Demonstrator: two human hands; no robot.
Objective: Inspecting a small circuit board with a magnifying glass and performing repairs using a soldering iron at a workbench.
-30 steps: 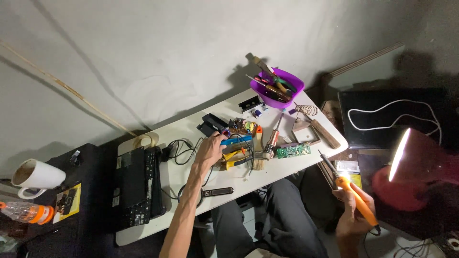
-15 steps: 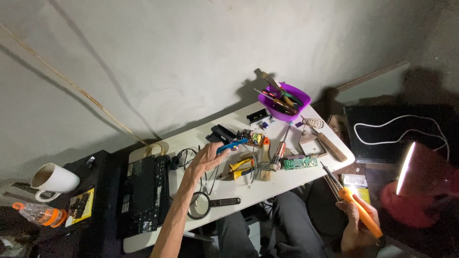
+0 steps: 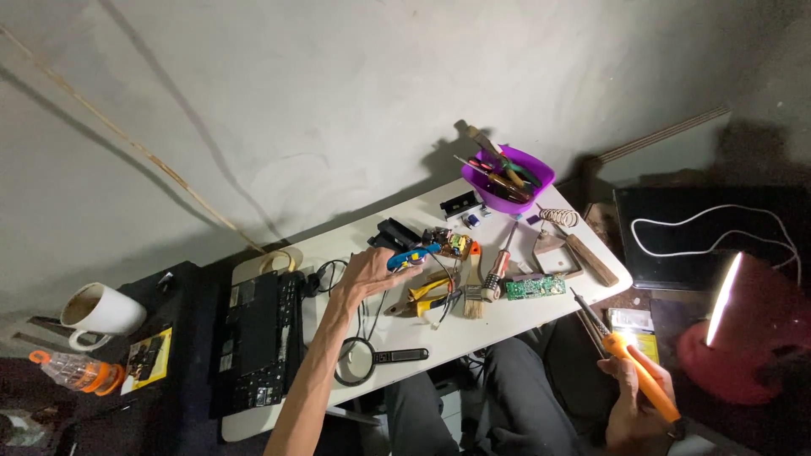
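Both forearms were seen bare, with no sleeves, watch or rings shown on the left hand (image 3: 365, 274) or the right hand (image 3: 632, 404). The legs were covered by dark grey trousers (image 3: 498, 397), lightly creased at the knees.

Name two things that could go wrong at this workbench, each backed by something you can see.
1. The right hand holds an orange-handled soldering iron off the table edge, above the lap; if it is hot, a slip could burn the leg.
2. The left hand grips a blue-handled tool amid loose black wires and the yellow-handled pliers; pulling it back might snag them or knock the small circuit board.
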